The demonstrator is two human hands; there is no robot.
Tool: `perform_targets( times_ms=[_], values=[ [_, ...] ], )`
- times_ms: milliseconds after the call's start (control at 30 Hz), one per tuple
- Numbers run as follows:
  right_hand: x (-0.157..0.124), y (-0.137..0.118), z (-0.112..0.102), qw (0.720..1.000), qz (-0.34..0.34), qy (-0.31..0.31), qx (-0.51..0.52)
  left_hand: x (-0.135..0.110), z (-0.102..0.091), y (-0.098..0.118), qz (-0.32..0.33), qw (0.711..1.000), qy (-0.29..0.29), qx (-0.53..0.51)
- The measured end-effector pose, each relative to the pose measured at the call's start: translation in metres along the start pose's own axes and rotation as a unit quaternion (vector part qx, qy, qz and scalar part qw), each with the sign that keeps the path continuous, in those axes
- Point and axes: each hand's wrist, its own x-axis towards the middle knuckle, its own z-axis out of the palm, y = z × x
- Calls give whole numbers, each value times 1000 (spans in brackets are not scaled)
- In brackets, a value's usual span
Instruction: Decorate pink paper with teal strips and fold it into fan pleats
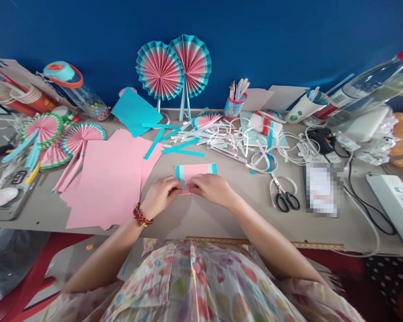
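Observation:
A small pink sheet of paper [195,171] with white and blue bands at both ends lies on the table in front of me. My left hand [161,193] has its fingers bent and pinched at the near left corner of this paper. Close beside it, my right hand [211,188] is closed on the near edge, right of the middle. Fingertips of both hands are partly hidden by the curled fingers. A stack of larger pink sheets [110,179] lies left of my left hand. Blue paper strips [183,152] are scattered just beyond the paper.
Two folded paper fans [159,71] lean against the blue wall. Smaller fans [82,139] lie at the left. White paper scraps [233,136] heap behind the hands. Scissors [285,199], a phone [322,190], a glue gun [322,136] and a power strip [391,197] lie at the right.

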Motion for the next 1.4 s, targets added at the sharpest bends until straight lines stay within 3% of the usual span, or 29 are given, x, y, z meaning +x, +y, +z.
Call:
perform_targets(
  times_ms=[300,567,1400],
  values=[
    [-1,-1,-1,1000,17,7,14,-7,11,-9,10,999,22,31],
    [-13,17,-6,999,41,12,3,-10,11,-9,24,998,30,39],
    [-17,25,11,999,-5,51,-10,-9,10,-10,18,998,23,49]
  ],
)
